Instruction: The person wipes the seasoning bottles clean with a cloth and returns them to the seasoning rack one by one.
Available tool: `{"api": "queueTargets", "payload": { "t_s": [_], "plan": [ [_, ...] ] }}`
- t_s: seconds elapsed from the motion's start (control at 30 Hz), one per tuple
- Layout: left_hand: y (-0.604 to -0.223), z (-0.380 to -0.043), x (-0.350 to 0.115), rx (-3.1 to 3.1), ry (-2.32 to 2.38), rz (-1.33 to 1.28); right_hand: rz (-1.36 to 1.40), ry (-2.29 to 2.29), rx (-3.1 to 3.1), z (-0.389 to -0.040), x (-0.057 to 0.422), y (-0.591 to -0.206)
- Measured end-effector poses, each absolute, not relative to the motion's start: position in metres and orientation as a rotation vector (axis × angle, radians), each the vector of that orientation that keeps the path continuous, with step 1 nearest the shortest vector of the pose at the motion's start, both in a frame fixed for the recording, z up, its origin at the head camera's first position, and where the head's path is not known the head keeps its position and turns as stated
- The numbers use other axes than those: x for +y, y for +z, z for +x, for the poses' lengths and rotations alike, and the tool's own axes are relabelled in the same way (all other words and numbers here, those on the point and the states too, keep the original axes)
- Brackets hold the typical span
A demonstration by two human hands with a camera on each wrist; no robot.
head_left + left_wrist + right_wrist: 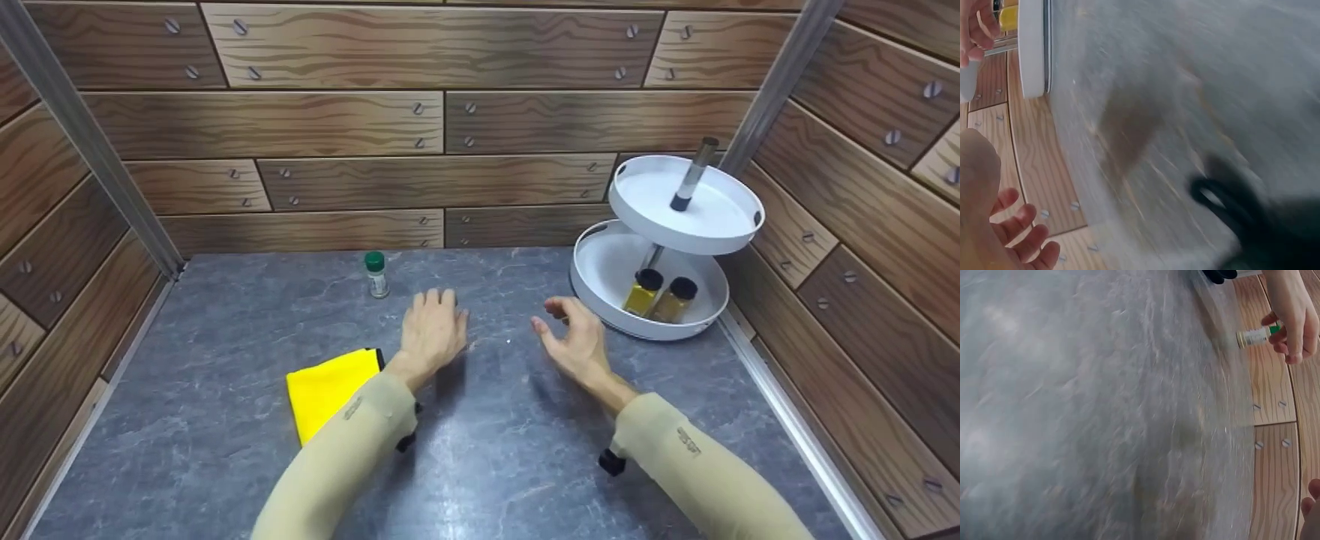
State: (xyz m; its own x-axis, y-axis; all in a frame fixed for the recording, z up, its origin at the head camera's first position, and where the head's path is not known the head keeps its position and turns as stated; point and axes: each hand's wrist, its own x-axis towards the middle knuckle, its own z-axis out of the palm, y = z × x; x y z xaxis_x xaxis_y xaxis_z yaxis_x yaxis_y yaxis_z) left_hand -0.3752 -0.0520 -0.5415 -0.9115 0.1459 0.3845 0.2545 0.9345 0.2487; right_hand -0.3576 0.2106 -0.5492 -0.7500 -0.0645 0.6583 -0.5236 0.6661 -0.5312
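Grip relaxed (fingers apart), left hand (433, 330) is near the green-capped spice jar (377, 280), right hand (579, 341) beside the two-tier white tray (694, 244).

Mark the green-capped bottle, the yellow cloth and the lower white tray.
Green-capped bottle (377, 280): head view, on its body just below the cap.
Yellow cloth (328, 386): head view, on the uncovered part beside the sleeve.
Lower white tray (610, 268): head view, bare floor, left side.

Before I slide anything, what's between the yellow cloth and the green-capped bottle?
Between the yellow cloth and the green-capped bottle, the head view shows only bare grey tabletop; the left hand is off to the right.
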Motion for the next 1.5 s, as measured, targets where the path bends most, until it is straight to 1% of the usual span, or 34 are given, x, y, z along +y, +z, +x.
{"api": "queueTargets", "payload": {
  "t_s": [0.47, 0.77, 1.13, 1.5],
  "plan": [
    [-0.548, -0.341, -0.132, -2.797, -0.47, -0.187, 0.467, 0.954, -2.435, -0.389, 0.167, -0.54],
    [-0.556, -0.313, -0.182, -2.79, -0.462, -0.138, 0.588, 0.91, -2.493, -0.397, 0.138, -0.545],
    [-0.566, -0.293, -0.228, -2.81, -0.366, -0.071, 0.61, 0.932, -2.74, -0.401, 0.113, -0.546],
    [-0.575, -0.281, -0.261, -2.894, -0.253, 0.012, 0.587, 0.919, -2.789, -0.411, 0.092, -0.539]
  ]
}}
